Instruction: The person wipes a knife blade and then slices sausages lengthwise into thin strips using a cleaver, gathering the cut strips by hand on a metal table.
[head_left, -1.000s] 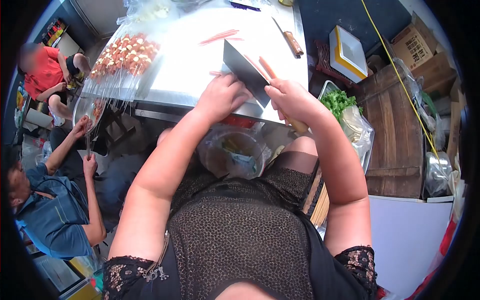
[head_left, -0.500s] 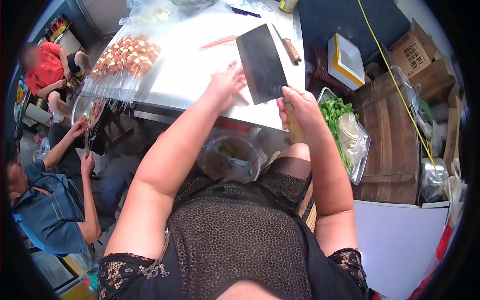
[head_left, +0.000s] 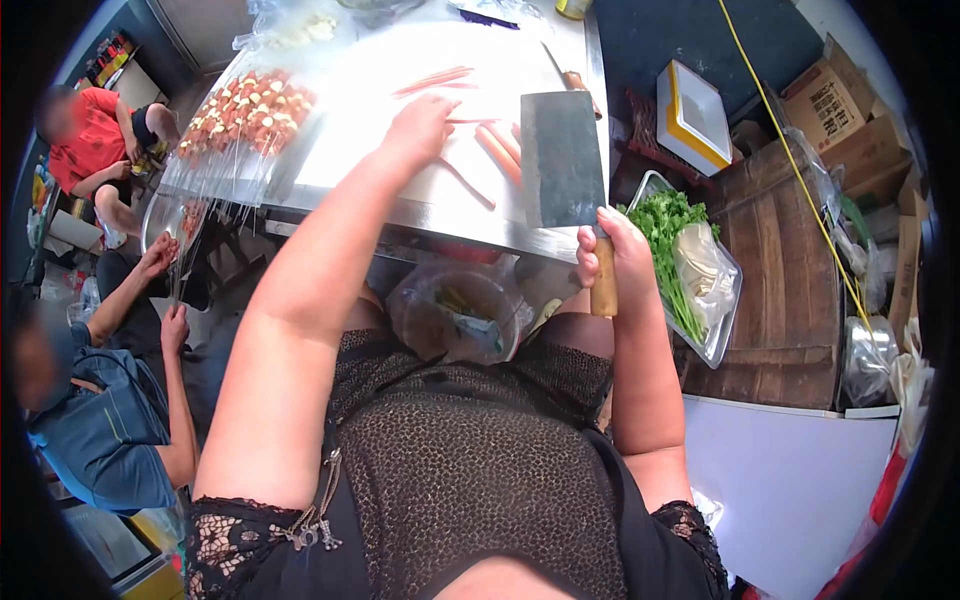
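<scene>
My right hand (head_left: 622, 250) grips the wooden handle of a cleaver (head_left: 563, 160), its broad dark blade raised upright over the table's front edge. Further left, my left hand (head_left: 420, 128) is closed at the end of a thin pink strip (head_left: 475, 121) that looks like cut sausage. Similar long pink strips (head_left: 432, 80) lie behind that hand on the white-topped table (head_left: 350, 120). A separate strip (head_left: 468, 184) rests nearer the front edge. Beside the blade are thicker pink sausage-like pieces (head_left: 500, 152), partly hidden by it.
Skewers of red and pale chunks (head_left: 245, 115) are piled at the table's left. A wooden-handled knife (head_left: 572, 80) lies behind the cleaver. On the right stands a tray of leafy greens (head_left: 665, 225); below the table, a lined bin (head_left: 460, 310). Two people sit at the left, one holding skewers.
My left hand has moved left and away from me, closing on a pink strip. The cleaver has shifted right and nearer to me, turning more upright, uncovering the sausage-like pieces.
</scene>
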